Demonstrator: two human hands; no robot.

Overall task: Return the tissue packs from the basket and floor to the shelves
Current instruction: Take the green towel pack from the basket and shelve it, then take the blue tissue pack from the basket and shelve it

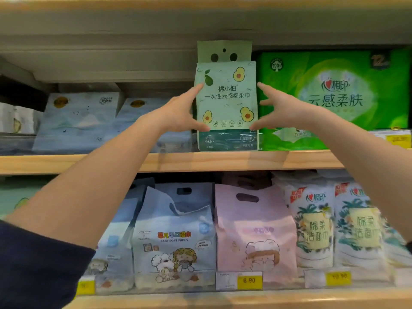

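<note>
A pale green tissue pack with avocado pictures (226, 101) stands upright on the upper wooden shelf (178, 162), between a blue-white pack and a bright green box. My left hand (180, 112) touches its left edge, with the thumb at the lower left and the fingers at the upper left. At its right edge, my right hand (278, 108) has spread fingers, and the thumb touches near the lower right. Both hands frame the pack loosely. No basket or floor is in view.
Blue-white tissue packs (80, 121) stand left of the avocado pack, a large green tissue box (334, 97) to the right. The lower shelf holds blue baby wipes (174, 239), a pink pack (254, 230) and white floral packs (316, 228). Yellow price tags (249, 280) line the shelf edge.
</note>
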